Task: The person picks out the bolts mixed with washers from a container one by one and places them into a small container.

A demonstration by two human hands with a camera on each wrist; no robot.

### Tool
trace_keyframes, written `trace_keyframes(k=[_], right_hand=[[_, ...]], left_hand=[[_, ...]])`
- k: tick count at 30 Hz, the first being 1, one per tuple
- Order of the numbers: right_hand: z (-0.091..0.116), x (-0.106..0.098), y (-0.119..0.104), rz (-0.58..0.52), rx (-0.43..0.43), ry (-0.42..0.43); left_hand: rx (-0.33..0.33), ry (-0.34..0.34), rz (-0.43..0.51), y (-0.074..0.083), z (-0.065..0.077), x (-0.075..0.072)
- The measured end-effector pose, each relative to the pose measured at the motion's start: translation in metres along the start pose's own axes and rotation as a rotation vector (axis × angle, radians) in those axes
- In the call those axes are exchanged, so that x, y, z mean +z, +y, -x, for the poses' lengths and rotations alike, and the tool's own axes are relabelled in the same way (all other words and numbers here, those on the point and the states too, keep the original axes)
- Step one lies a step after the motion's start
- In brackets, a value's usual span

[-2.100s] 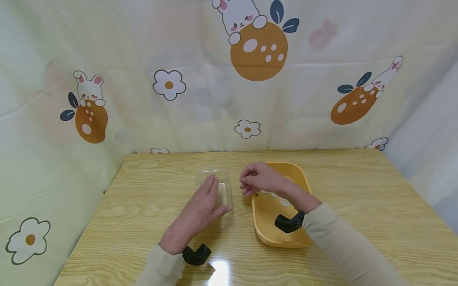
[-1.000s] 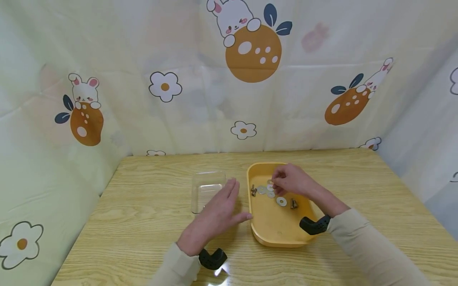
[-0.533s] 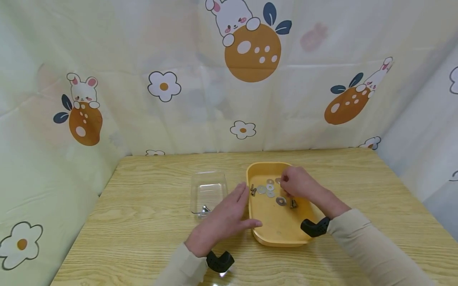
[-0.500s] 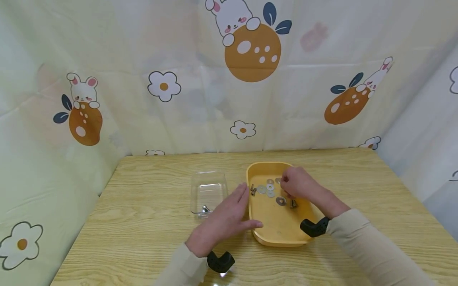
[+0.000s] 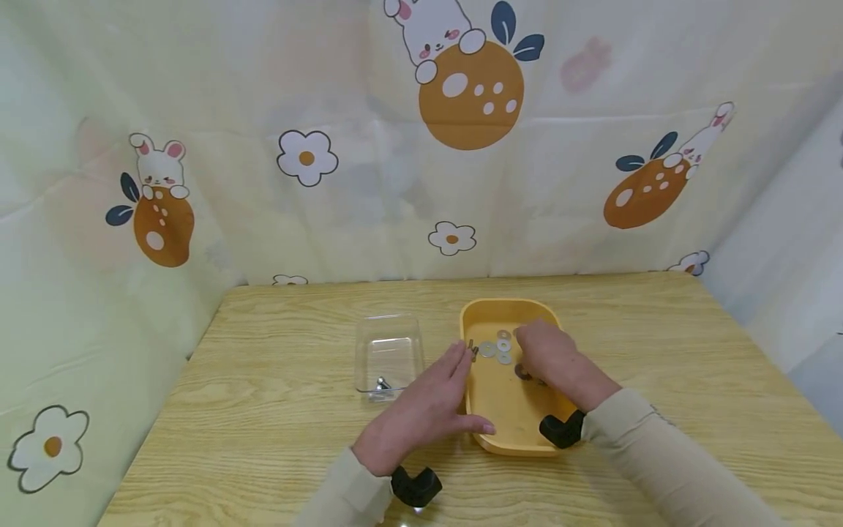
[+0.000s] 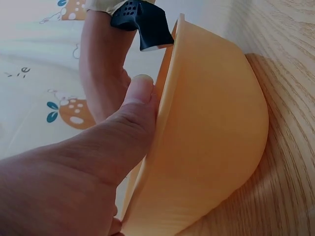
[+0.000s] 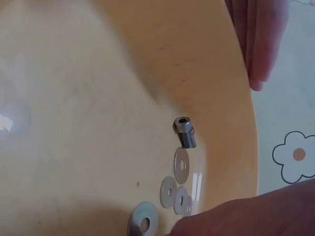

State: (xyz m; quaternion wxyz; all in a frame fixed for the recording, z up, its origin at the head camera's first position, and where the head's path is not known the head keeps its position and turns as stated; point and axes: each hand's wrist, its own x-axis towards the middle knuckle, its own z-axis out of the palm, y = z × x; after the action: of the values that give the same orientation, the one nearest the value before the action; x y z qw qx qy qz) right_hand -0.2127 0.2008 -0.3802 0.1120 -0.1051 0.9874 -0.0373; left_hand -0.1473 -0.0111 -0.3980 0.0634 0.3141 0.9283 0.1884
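Observation:
My left hand (image 5: 431,406) rests at the left side of an orange tray (image 5: 510,421), its fingers straight and its thumb (image 6: 140,91) on the rim. Inside the tray, my right hand (image 5: 546,351) reaches down with bent fingers; its fingertips are hidden, so I cannot tell what it holds. Just left of it lie several flat metal washers (image 5: 487,349), one dark-looking washer (image 5: 522,372) partly under the hand. A socket-head screw (image 7: 184,132) sits by the tray wall in the right wrist view, with a large washer (image 7: 143,220) nearer my hand.
Left of the tray stands a clear plastic box (image 5: 388,344) with a few shiny screws (image 5: 382,383) at its near end. Both stand on a wood-grain table (image 5: 263,380). A patterned curtain (image 5: 369,219) hangs behind the table.
My right hand has moved right from the tray's left edge, then down over the screws and washers. My left hand has slid right from the clear box to the tray rim, uncovering the box's screws.

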Motion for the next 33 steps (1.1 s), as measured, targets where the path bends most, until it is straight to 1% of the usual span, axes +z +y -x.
trace_keyframes(k=[3, 9, 13, 22, 25, 31, 33], right_hand=[[0.0, -0.001, -0.002, 0.023, -0.027, -0.033], [0.003, -0.002, -0.001, 0.016, -0.045, -0.097], [0.004, 0.0, -0.002, 0.046, -0.055, -0.128], [0.007, 0.001, -0.003, 0.003, -0.008, -0.169], [0.007, 0.003, -0.001, -0.005, -0.019, -0.145], [0.005, 0.008, 0.002, -0.006, -0.095, -0.014], [0.004, 0.01, 0.002, -0.007, -0.108, 0.021]], left_hand=[[0.007, 0.002, -0.014, -0.001, 0.001, -0.001], [0.012, 0.008, -0.03, 0.0, 0.0, -0.001], [0.016, 0.01, -0.031, 0.0, 0.001, 0.0], [0.008, -0.001, -0.045, 0.001, 0.0, 0.0], [0.006, -0.003, -0.043, 0.001, 0.0, 0.0], [0.006, 0.002, -0.044, 0.0, 0.0, 0.0], [0.004, 0.0, -0.042, 0.0, 0.0, 0.0]])
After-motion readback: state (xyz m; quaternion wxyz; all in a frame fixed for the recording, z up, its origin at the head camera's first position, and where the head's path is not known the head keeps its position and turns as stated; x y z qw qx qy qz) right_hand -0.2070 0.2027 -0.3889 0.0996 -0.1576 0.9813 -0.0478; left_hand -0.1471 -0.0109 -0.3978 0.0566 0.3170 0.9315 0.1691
